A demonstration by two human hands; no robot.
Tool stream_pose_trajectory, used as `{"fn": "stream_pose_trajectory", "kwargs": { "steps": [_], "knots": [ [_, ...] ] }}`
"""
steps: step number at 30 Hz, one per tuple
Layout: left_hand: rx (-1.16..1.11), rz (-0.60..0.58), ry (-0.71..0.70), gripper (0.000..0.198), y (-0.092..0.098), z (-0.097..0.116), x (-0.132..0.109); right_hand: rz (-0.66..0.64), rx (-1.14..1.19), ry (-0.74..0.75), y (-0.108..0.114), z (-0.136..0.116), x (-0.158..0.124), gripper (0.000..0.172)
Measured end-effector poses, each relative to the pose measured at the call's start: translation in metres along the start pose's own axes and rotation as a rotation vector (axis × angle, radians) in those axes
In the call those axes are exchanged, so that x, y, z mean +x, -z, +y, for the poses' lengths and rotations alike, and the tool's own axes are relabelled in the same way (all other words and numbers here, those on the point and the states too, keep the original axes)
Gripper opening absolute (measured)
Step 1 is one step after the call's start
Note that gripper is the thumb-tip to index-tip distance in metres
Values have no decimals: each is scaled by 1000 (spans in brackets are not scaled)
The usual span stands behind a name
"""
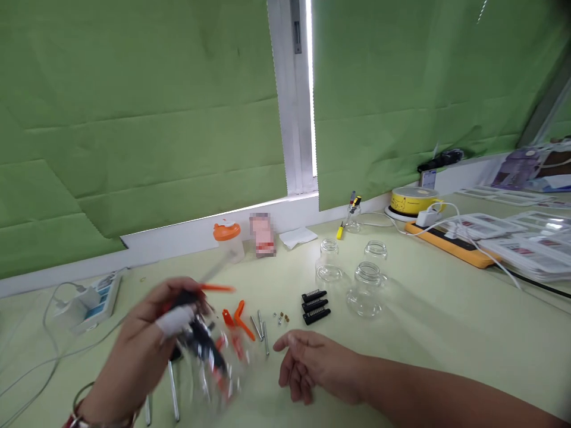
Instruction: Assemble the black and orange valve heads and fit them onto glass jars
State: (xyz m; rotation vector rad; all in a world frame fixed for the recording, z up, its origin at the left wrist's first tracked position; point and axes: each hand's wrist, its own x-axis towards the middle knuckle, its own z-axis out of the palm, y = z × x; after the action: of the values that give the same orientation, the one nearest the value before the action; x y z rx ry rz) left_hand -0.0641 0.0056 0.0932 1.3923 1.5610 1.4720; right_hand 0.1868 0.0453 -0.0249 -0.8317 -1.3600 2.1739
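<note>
My left hand [143, 345] is closed around a bundle of black, orange and metal parts [209, 351], blurred by motion, with a white bandage on one finger. An orange-tipped rod [217, 288] sticks out above it. My right hand [312, 362] rests on the pale green table [437, 321], fingers loosely curled and apart, holding nothing. Between the hands lie orange clips [238, 318], metal pins [261, 327] and tiny brass bits [283, 317]. Three black toothed pieces [316, 306] lie just beyond my right hand.
Several clear glass jars [366, 288] stand behind the black pieces. An orange-lidded cup [228, 238], a pink packet [262, 235], a white tissue [298, 236] and a yellow screwdriver [341, 229] sit by the wall. A power strip [96, 297] lies left; trays [513, 238] right.
</note>
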Motion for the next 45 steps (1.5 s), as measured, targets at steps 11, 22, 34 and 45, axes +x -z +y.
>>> {"fn": "stream_pose_trajectory", "kwargs": {
  "steps": [11,22,34,45],
  "knots": [
    [-459,-488,523,22,-71,-52,-63,178,-229,-150,21,-17,-7,46],
    [-506,-427,620,27,-70,-64,-58,213,-193,-38,24,-17,-2,45],
    [-519,-379,624,25,-70,-65,-54,205,-185,-17,23,-19,-2,37],
    [-514,-369,620,26,-69,-64,-53,228,-174,-64,25,-17,1,41]
  ]
}}
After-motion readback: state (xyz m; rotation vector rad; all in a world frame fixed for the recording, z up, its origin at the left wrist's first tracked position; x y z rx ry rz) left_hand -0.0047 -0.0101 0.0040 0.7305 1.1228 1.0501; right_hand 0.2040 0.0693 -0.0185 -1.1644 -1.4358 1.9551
